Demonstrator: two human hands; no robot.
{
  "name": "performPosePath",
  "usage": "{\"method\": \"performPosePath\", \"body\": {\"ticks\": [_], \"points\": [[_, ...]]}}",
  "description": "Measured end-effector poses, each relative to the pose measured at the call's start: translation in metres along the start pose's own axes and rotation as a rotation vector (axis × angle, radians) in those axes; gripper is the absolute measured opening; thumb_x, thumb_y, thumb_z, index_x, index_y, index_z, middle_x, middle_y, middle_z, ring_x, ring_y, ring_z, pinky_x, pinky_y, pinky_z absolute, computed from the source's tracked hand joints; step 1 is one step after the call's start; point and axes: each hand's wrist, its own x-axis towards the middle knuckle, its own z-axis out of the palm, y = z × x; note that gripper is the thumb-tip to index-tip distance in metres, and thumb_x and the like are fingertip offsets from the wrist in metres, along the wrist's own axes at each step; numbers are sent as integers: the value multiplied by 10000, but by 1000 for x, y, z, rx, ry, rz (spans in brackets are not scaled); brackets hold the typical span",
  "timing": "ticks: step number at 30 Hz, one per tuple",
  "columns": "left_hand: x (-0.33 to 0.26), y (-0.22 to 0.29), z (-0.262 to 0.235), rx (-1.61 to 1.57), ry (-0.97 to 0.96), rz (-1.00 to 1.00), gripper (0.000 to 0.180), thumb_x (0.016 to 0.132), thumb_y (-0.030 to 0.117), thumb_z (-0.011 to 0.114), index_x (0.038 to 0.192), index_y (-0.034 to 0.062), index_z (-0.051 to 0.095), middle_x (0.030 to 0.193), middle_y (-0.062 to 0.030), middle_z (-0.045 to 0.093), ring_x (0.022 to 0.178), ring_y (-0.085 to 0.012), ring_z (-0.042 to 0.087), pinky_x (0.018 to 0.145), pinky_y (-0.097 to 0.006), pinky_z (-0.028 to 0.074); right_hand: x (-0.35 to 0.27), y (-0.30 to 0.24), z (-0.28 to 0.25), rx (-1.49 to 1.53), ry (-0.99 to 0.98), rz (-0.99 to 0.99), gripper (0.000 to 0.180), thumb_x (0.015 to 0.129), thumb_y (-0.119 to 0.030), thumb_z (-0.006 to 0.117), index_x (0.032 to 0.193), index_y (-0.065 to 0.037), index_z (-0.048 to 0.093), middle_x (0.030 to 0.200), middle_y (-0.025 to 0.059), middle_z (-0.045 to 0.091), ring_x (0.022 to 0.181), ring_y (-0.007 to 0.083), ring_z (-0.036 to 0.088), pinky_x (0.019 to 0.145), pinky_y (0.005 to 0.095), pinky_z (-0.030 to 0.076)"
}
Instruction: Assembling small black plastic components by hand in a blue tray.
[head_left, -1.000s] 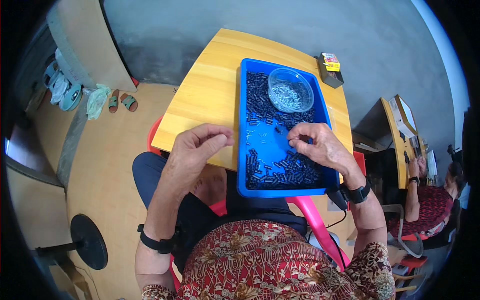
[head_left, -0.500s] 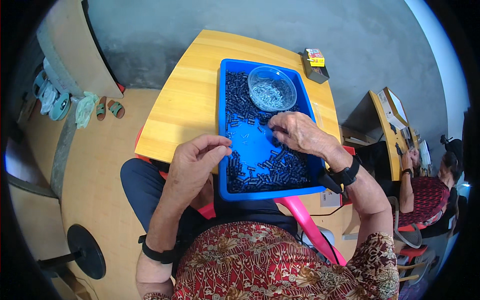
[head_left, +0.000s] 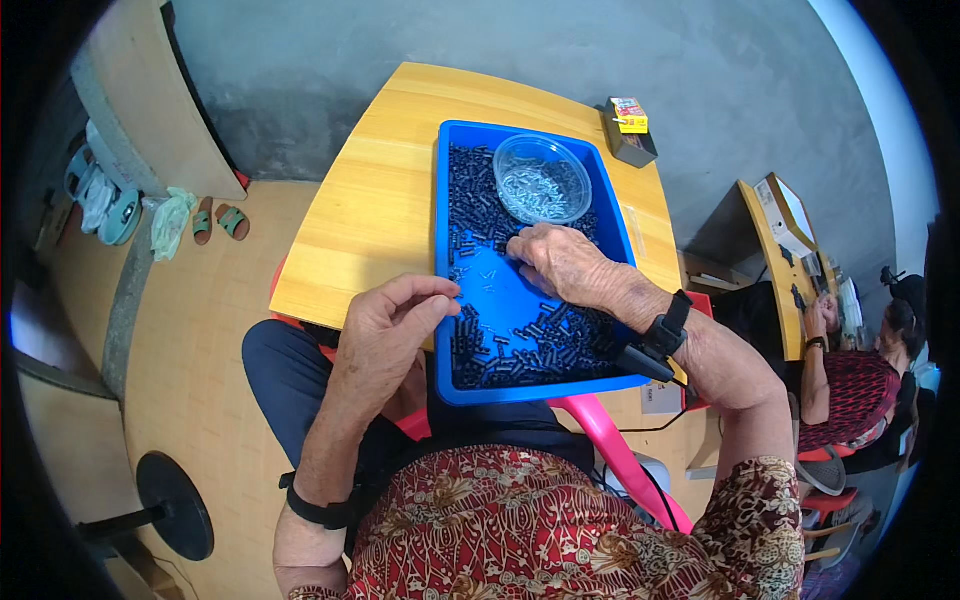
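Observation:
A blue tray (head_left: 442, 345) holds many small black tube-shaped pieces (head_left: 478, 205), heaped at its back and front. Inside it, toward the back, sits a clear round plastic tub (head_left: 582, 190) with small pale, shiny pin-like pieces (head_left: 535, 192); a few more lie loose on the bare blue middle. My left hand (head_left: 392, 322) is at the tray's left edge, thumb and fingertips pinched together; whatever is between them is too small to make out. Over the tray's middle, just in front of the tub, my right hand (head_left: 568, 265) reaches down with curled fingers, their tips partly hidden.
The tray rests at the near edge of a yellow wooden table (head_left: 350, 215). A dark box (head_left: 630, 148) with a yellow packet stands at its back right corner. Further right, a person (head_left: 850, 395) works at another table. Sandals (head_left: 232, 222) and a round black stand base (head_left: 175, 505) are on the left floor.
My right hand has moved a little to the left across the tray, closer to its middle. The left hand keeps its pinch at almost the same place.

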Motion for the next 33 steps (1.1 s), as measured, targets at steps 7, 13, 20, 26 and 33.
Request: {"method": "performPosePath", "body": {"ticks": [7,13,20,26,33], "points": [[-2,1,1,-31,2,-3,206,925,101,608,1067,-40,657,954,-74,680,917,-110,630,824,-228,485,2,-6,3,22,-35,12,226,735,-49,658,945,9,599,934,199,644,917,373,635,797,442,531],[-1,-5,1,-50,-1,16,196,917,94,617,1057,-37,662,940,-59,679,898,-99,619,819,-225,482,2,-9,1,41,-45,38,238,722,-47,664,946,1,601,911,189,638,913,376,634,788,449,531],[0,-4,0,-31,16,14,194,910,96,618,1042,-37,667,929,-55,679,888,-98,616,819,-231,481,0,-4,-1,167,23,65,178,725,-51,658,889,-18,597,877,175,642,885,365,637,761,450,525],[0,-4,0,-21,17,11,196,912,93,607,1041,-41,668,920,-67,681,884,-106,622,817,-233,483,-3,2,-2,310,37,163,121,754,-63,656,851,-22,597,846,184,641,856,376,639,748,452,516],[1,-8,-1,-25,9,18,198,927,96,599,1063,-32,666,938,-71,687,903,-114,635,838,-244,487,-12,1,-7,185,-20,246,195,775,-63,657,969,-41,641,918,188,654,919,365,647,784,446,530]]}}
